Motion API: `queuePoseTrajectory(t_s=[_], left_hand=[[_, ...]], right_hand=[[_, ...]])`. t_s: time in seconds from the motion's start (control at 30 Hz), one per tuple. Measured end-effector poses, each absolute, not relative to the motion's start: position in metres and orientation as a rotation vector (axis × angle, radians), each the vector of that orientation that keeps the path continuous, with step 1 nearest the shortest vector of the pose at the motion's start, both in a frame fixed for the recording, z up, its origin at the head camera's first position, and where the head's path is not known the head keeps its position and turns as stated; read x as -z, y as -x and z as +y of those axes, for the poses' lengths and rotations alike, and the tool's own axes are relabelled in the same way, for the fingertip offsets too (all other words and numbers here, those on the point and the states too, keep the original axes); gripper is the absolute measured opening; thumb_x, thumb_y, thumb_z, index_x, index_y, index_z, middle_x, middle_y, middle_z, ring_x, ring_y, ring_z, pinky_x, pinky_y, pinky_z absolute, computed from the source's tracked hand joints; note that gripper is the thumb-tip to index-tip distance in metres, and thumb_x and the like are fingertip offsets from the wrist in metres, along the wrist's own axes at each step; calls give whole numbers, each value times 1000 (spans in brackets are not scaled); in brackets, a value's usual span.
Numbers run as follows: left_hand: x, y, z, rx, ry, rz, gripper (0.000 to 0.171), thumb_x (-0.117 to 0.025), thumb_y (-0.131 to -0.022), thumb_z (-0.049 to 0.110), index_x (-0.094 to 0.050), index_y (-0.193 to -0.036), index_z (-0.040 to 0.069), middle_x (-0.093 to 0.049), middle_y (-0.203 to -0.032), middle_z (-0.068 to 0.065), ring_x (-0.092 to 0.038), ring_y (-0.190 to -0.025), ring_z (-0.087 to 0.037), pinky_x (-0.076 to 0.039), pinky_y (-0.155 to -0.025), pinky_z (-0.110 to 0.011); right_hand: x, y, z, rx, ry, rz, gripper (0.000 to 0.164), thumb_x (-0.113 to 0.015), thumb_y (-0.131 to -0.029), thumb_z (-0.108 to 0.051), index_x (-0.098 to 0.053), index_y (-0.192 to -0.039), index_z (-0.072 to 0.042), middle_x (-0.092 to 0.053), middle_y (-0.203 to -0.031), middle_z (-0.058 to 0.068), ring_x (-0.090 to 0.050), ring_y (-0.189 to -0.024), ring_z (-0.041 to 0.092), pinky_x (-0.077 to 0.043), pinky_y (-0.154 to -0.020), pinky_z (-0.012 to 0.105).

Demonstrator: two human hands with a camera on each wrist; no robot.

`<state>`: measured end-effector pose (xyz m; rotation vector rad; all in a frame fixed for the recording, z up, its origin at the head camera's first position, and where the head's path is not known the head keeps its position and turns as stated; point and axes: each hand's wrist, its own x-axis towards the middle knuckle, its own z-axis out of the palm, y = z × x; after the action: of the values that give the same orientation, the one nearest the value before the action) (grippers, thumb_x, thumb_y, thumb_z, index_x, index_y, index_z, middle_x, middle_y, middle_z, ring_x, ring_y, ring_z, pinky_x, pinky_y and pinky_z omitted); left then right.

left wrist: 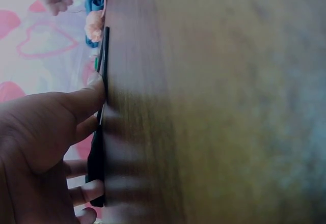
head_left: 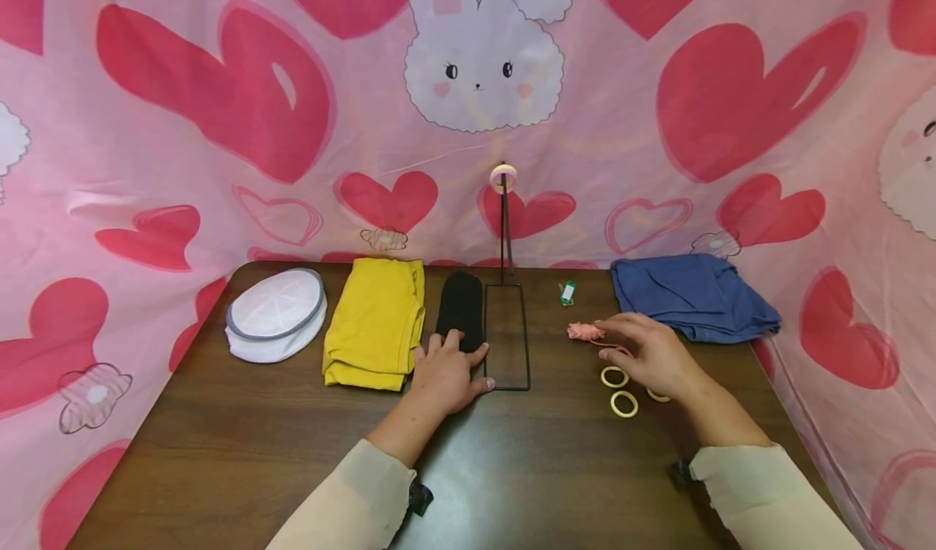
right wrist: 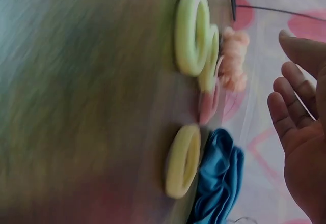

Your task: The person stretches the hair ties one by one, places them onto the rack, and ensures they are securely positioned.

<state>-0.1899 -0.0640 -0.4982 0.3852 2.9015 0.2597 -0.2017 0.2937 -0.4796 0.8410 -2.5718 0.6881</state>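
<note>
Two hands point(head_left: 448, 375), two cloths point(head_left: 376, 322), three loose yellow rings point(right wrist: 175, 165), one stand point(head_left: 525, 337).

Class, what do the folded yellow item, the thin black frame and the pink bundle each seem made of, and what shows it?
Folded yellow item: matt cloth, by its soft folds and layered edges.
Thin black frame: probably painted metal, being slender, straight and sharply cornered.
Pink bundle: perhaps yarn or fabric; it looks matt and bumpy.
</note>
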Motion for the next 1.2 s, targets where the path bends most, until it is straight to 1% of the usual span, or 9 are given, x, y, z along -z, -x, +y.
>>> queuePoseTrajectory(t_s=[0.17, 0.3, 0.47, 0.7, 0.77, 0.93, 1.1, 1.2], left_hand=[[499, 191, -64, -253, -386, 2898, 70, -64, -90, 70, -48, -153, 44, -40, -158, -13, -38, -132, -40, -35, -100, -58], [498, 191, -64, -250, -382, 2899, 70, -64, -90, 70, -48, -153, 45, -40, -158, -13, -37, -133, -39, -34, -100, -58], [497, 191, -64, -246, -382, 2899, 70, -64, -90, 70, -48, -153, 44, -40, -157, -14, -37, -133, -40, -34, -100, -59], [497, 190, -64, -243, -385, 2898, 69, -63, -90, 70, -49, -153, 44, -40, -157, -14, -37, -132, -40, -34, -101, -59], [496, 190, -64, -246, -388, 2896, 69, -63, -91, 70, -49, -153, 44, -40, -157, -14, -37, -132, -40, -34, -101, -59], [497, 190, -64, -252, -389, 2891, 70, -64, -90, 70, -49, -153, 43, -40, -157, -14, -38, -132, -40, -34, -101, -60], [496, 191, -64, -246, -388, 2888, 70, -64, -90, 70, -48, -153, 44, -40, -157, -14, -37, -132, -39, -34, -101, -59], [496, 190, -64, -243, -390, 2889, 69, -63, -91, 70, -48, -153, 44, -40, -158, -13, -37, -132, -39, -34, -100, -59]], right_hand=[[482, 199, 306, -687, -817, -2673, 41, -88, -80, -6, -77, -119, -8, -73, -116, 6, -67, -110, 30, -48, -92, 48], [484, 198, 315, -679, -822, -2744, 43, -87, -79, -3, -77, -120, -9, -73, -117, 6, -64, -111, 32, -47, -94, 55], [487, 198, 324, -643, -844, -2809, 46, -88, -77, -2, -76, -121, -7, -73, -117, 11, -64, -112, 38, -46, -95, 60], [491, 201, 331, -626, -812, -2898, 44, -87, -79, -7, -75, -122, -6, -72, -119, 14, -62, -115, 41, -45, -98, 61], [492, 203, 331, -624, -813, -2914, 44, -86, -79, -5, -75, -121, -5, -72, -119, 14, -62, -115, 41, -44, -99, 61], [493, 205, 330, -610, -821, -2946, 43, -82, -77, 1, -75, -120, -4, -73, -116, 13, -64, -113, 41, -45, -98, 61], [491, 206, 327, -610, -792, -2973, 40, -81, -79, -2, -76, -119, -6, -73, -115, 13, -64, -111, 40, -46, -97, 61], [490, 206, 327, -606, -791, -2961, 38, -81, -80, -2, -76, -118, -7, -73, -112, 10, -64, -108, 37, -47, -95, 59]])
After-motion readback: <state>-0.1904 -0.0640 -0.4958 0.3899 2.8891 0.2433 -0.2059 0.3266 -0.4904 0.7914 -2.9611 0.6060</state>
